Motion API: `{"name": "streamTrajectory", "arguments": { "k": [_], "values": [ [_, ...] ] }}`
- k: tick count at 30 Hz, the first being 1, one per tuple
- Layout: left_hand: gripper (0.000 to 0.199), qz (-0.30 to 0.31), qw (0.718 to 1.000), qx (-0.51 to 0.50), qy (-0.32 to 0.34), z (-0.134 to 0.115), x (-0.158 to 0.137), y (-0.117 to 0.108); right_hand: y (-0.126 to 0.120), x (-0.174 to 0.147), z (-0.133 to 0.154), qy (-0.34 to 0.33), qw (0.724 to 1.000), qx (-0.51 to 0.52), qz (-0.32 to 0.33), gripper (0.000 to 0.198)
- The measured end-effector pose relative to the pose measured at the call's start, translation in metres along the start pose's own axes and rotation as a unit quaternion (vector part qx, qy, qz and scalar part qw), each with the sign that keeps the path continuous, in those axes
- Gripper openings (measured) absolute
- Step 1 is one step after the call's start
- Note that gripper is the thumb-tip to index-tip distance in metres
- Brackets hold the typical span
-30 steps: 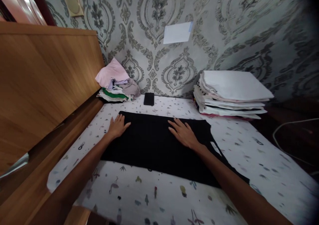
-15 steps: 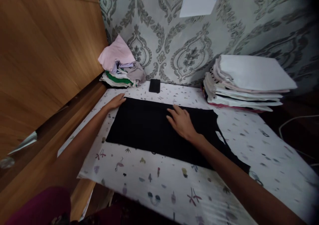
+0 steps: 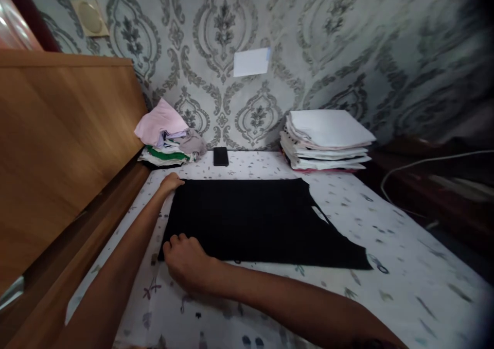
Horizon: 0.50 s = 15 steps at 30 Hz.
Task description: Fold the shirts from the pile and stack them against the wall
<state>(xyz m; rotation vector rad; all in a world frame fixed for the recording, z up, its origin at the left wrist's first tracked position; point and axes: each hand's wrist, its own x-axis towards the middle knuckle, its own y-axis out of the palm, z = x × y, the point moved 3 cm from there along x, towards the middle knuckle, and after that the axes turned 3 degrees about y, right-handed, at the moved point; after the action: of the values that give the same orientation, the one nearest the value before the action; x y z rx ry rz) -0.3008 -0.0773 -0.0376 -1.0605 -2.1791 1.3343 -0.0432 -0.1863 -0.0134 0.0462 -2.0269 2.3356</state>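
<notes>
A black sleeveless top (image 3: 239, 220) lies flat on a white patterned sheet (image 3: 285, 297), its straight hem to the left and its straps to the right. At the far left corner of the hem, my left hand (image 3: 171, 183) pinches the cloth. My right hand (image 3: 189, 261) is at the near left corner, its fingers curled closed on the edge; the fingertips are partly hidden. A small white patch shows in the gap by the strap.
A loose pile of clothes (image 3: 165, 153) stands at the back left, and a neat stack of folded clothes (image 3: 328, 133) at the back right. Between them lies a black phone (image 3: 221, 156). A wooden panel (image 3: 65, 148) borders the left side. A white cable (image 3: 424, 161) runs at the right.
My right hand has moved left and nearer, from the middle of the top to its near left corner, and its fingers have closed. My left hand stays at the far corner. The view has tilted up.
</notes>
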Motion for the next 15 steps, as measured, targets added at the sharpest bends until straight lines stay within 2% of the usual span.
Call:
{"name": "streamTrajectory", "arguments": {
  "k": [4, 7, 9, 12, 13, 15],
  "values": [
    [0.013, 0.01, 0.999, -0.033, -0.016, -0.011, -0.005, -0.003, -0.002, 0.001, -0.001, 0.018, 1.0, 0.014, -0.002, 0.023],
    [0.013, 0.008, 0.997, -0.074, -0.021, -0.02, -0.013, -0.011, -0.007, 0.0, -0.012, 0.084, 0.992, 0.094, 0.012, 0.025],
    [0.014, 0.003, 0.994, -0.106, -0.024, -0.028, -0.018, -0.017, -0.011, -0.006, -0.025, 0.144, 0.974, 0.176, 0.007, 0.024],
    [0.026, -0.007, 0.988, -0.156, -0.013, -0.046, -0.023, -0.027, -0.015, -0.023, -0.046, 0.221, 0.917, 0.324, -0.064, 0.014],
    [0.032, -0.006, 0.985, -0.175, -0.003, -0.055, -0.023, -0.029, -0.015, -0.031, -0.054, 0.241, 0.888, 0.38, -0.097, 0.011],
    [0.04, 0.01, 0.972, -0.234, 0.02, -0.077, -0.024, -0.031, -0.015, -0.049, -0.07, 0.27, 0.81, 0.496, -0.157, 0.013]
  ]
}}
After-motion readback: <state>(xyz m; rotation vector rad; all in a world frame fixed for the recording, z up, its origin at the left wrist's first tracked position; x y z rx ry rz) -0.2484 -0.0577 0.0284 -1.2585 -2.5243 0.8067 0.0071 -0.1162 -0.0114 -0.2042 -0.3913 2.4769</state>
